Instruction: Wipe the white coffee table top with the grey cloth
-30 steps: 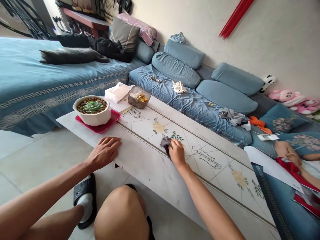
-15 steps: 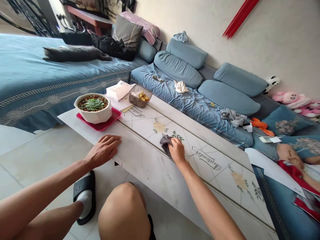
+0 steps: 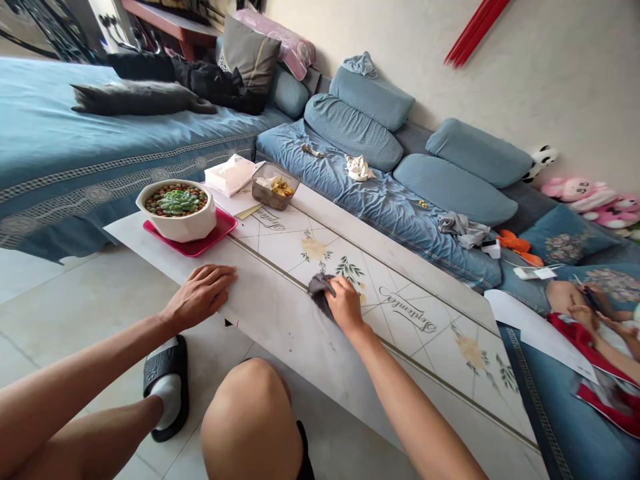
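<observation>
Charcoal-grey and crumpled, the soft cloth (image 3: pixel 319 293) lies on the long white marble-patterned table (image 3: pixel 280 320), bunched beneath our right hand (image 3: pixel 347 303), whose fingers are closed on it. Compared with half a second ago, we have it a little nearer to us and to our left, so the printed green leaf sprig (image 3: pixel 350 270) now shows more fully. For the surface under the cloth, that means a slightly different patch is covered, lying over the brownish border line (image 3: pixel 287 279) on our side of the pale yellow printed flower (image 3: pixel 314 249). We cannot tell how firmly we press.

Our left hand (image 3: pixel 203 293) stays where it was, well apart from the right, resting at the near edge and holding nothing. Beyond it, the white faceted pot of succulents (image 3: pixel 187 225) stands unmoved on its magenta plastic tray (image 3: pixel 225 227), clear of the cloth.
</observation>
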The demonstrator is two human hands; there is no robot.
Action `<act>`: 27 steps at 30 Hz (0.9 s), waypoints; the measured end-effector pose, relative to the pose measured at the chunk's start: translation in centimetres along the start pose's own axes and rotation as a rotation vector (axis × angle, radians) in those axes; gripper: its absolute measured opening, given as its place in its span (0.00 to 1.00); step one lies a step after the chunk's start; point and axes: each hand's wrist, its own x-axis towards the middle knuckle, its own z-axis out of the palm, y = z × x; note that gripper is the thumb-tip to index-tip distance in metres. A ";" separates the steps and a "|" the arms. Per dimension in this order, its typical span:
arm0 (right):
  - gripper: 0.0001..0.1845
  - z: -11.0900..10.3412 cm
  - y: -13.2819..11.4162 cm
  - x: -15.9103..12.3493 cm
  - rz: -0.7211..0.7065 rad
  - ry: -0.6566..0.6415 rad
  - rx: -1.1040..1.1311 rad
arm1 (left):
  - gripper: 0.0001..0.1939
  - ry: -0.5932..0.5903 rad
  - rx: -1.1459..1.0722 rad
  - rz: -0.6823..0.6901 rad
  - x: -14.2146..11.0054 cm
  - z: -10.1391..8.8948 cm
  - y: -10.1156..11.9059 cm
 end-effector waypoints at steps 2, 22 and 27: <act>0.10 0.3 -0.3 1.2 0.028 0.000 -0.014 | 0.22 -0.004 0.001 -0.005 0.1 -0.1 0.1; 0.15 -4.0 2.6 -5.8 -0.091 -0.119 -0.056 | 0.22 -0.002 -0.030 -0.012 0.3 -0.1 0.2; 0.17 -3.4 2.7 -5.3 -0.095 -0.066 -0.058 | 0.21 0.018 -0.027 -0.002 0.1 0.2 0.0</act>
